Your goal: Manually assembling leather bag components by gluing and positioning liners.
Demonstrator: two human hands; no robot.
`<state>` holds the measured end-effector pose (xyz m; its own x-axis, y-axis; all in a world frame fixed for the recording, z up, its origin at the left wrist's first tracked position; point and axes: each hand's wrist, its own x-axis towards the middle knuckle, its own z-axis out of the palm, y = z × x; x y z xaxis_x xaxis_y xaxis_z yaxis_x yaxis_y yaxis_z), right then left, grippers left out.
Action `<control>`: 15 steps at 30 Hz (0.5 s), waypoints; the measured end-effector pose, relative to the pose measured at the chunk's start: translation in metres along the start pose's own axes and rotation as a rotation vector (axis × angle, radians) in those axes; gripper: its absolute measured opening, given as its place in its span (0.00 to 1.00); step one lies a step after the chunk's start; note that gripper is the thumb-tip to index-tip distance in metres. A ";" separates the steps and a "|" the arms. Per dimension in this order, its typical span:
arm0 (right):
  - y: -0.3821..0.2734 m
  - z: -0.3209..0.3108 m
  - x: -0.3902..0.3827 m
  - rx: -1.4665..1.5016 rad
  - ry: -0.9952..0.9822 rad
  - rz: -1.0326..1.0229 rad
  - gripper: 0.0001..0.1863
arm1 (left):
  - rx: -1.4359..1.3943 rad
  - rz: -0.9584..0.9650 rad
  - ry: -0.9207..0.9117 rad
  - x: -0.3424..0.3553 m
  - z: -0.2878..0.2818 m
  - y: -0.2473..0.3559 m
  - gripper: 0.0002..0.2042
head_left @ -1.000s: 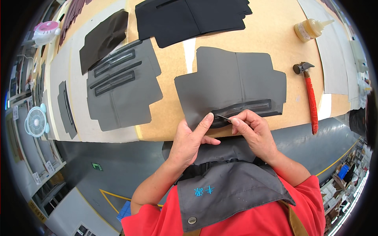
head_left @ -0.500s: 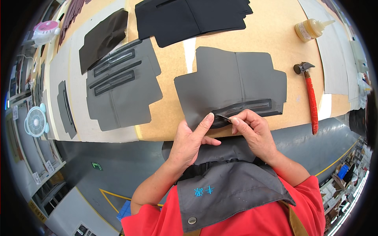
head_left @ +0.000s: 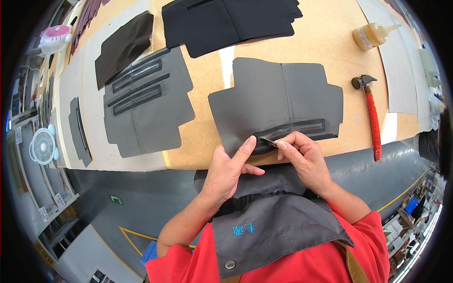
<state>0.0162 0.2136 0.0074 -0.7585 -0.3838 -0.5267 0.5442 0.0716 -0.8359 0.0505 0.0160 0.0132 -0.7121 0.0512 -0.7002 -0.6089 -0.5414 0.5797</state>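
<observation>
Grey sheet material, cut to a stepped outline, makes up the panel (head_left: 278, 101) that lies flat on the tan desk (head_left: 330, 37), its near edge close to the desk's front rim. It looks thin, light and limp rather than stiff, with a matte face that should not slip; a pull at one corner would likely drag or buckle the whole piece. The left hand (head_left: 229, 172) holds it down, forefinger stretched out and pressed on the panel's near edge, the other fingers curled. The right hand (head_left: 304, 158) has its fingers pressed together, pinching a thin dark strip (head_left: 268, 140) at the long slot near that edge. Holding close to the slot, as both hands do, seems the safest grip.

A red-handled hammer (head_left: 370, 113) lies to the right, just beside the panel, and a glue bottle (head_left: 373, 35) stands farther back. Another grey panel (head_left: 146, 106) lies to the left, apart, with bare desk between. Black pieces (head_left: 226, 21) lie beyond.
</observation>
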 end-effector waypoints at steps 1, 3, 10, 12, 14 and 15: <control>0.000 0.000 0.000 0.000 0.001 -0.001 0.12 | 0.001 0.005 -0.007 0.000 0.000 0.000 0.17; 0.001 -0.001 0.000 -0.005 -0.009 0.002 0.12 | 0.003 0.010 -0.014 -0.001 -0.001 0.000 0.18; 0.000 0.000 0.000 -0.007 0.002 0.006 0.12 | 0.003 0.009 -0.004 -0.001 0.000 0.000 0.18; 0.000 0.001 0.000 -0.013 0.010 -0.002 0.12 | 0.004 0.011 -0.006 0.000 -0.001 -0.001 0.18; 0.000 0.001 0.000 -0.019 0.012 -0.008 0.12 | 0.012 -0.006 0.001 0.000 -0.001 -0.001 0.15; 0.000 0.001 0.000 -0.025 0.015 -0.012 0.12 | 0.012 -0.006 0.001 0.000 -0.001 -0.001 0.15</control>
<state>0.0165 0.2128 0.0075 -0.7705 -0.3708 -0.5185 0.5259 0.0899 -0.8458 0.0514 0.0157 0.0122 -0.7082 0.0538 -0.7040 -0.6172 -0.5313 0.5803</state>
